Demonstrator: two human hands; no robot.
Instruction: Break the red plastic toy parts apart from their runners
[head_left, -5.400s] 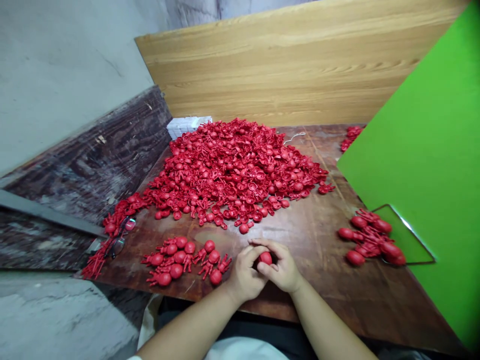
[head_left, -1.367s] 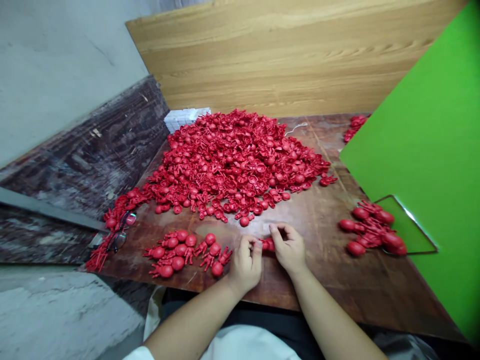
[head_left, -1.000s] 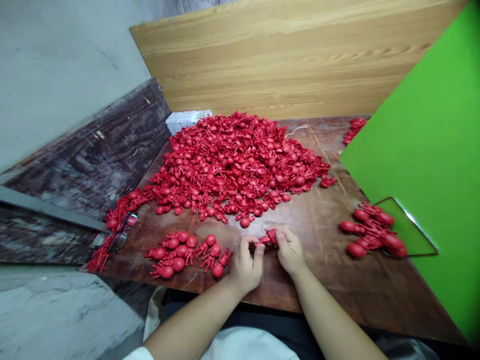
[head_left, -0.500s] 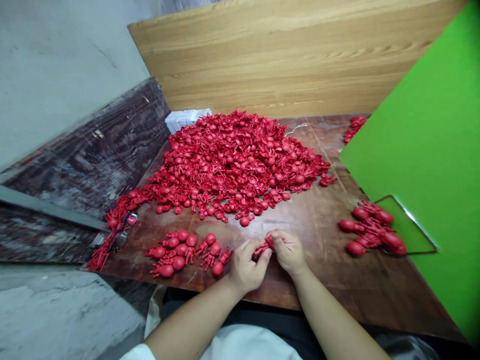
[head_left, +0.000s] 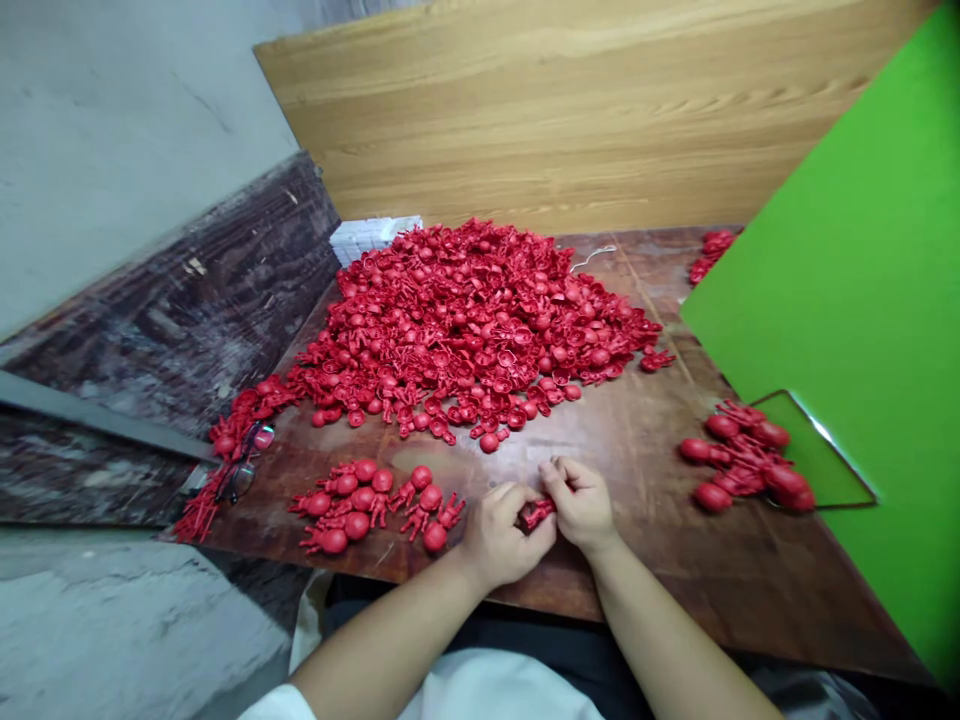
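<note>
A small red plastic figure [head_left: 537, 514] is pinched between my two hands, close to the table's front edge. My left hand [head_left: 504, 535] has its fingers curled round one side of it. My right hand [head_left: 579, 503] grips the other side, and its fingers hide part of the figure. Left of my hands lies a group of round-headed red figures [head_left: 360, 500]. Beyond my hands rises a large heap of red figure parts [head_left: 480, 320], some of them hollow half shells.
More red figures [head_left: 742, 455] lie at the right by a metal wire frame [head_left: 840, 455] and a green panel [head_left: 847, 330]. Eyeglasses [head_left: 241, 480] rest at the left edge near thin red pieces. White blocks [head_left: 367, 240] stand behind the heap, before a wooden board [head_left: 525, 120].
Both hands have shifted slightly, the left one lower and to the right. The red figure has turned a little and sits slightly lower between them.
</note>
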